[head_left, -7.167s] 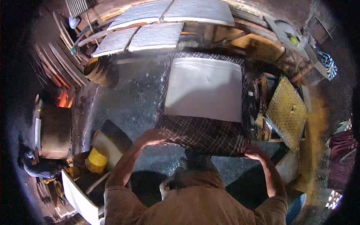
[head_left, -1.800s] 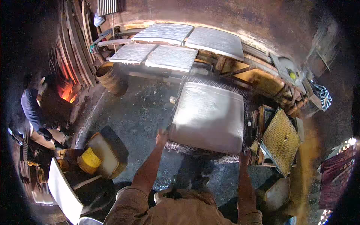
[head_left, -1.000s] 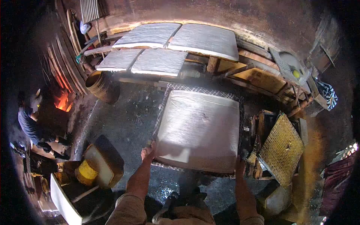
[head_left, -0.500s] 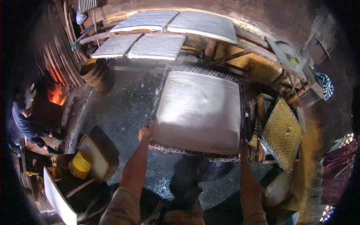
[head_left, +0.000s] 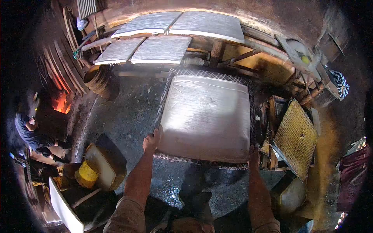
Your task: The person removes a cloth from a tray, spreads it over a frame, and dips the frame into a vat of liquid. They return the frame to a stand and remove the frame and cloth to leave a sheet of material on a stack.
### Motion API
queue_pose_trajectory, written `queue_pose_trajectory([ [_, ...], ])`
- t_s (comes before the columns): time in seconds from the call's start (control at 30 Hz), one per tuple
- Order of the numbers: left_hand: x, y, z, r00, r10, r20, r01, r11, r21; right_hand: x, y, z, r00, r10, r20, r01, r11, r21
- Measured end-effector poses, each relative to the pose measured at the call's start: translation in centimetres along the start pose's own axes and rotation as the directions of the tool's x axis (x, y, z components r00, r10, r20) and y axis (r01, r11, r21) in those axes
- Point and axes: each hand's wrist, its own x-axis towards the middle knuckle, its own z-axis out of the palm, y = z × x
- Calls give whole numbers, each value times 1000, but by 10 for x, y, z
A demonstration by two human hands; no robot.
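Note:
A large pale slab (head_left: 206, 120), flat and rectangular with rounded corners, lies on a dark checkered cloth (head_left: 211, 73) whose border shows around it. My left hand (head_left: 150, 141) is closed at the left edge, near the front corner, gripping the cloth-covered rim. At the right front corner my right hand (head_left: 253, 154) is in shadow against the same edge; its fingers are hard to make out. Both arms reach forward from the bottom of the view.
White slabs (head_left: 161, 49) rest on a wooden rack behind. A yellow woven panel (head_left: 297, 136) lies on a frame at right. At left are a yellow bucket (head_left: 87, 173), a barrel (head_left: 95, 77), a fire (head_left: 62, 104) and a seated person (head_left: 33, 134).
The view has shifted slightly, so the surroundings sit a little to the side. Both hands stay at the same edges of the slab and cloth.

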Motion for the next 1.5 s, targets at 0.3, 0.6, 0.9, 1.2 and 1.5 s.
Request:
queue_pose_trajectory([
  [0.3,-3,16,-35,908,-303,291,364,913,-186,-15,-9,-6,998,-26,-56,38,977,210],
  [0.6,-18,27,-64,943,-254,214,302,924,-235,11,33,28,861,-503,-72,415,777,-473],
  [0.9,-11,14,-37,960,-217,179,263,918,-297,34,47,51,929,-368,24,304,728,-615],
  [1.2,-15,22,-59,917,-284,280,361,888,-283,-39,-23,-22,1000,-14,7,13,987,158],
  [1.5,-4,1,-9,934,-250,254,300,936,-183,-69,-41,-43,998,-59,38,45,951,306],
])
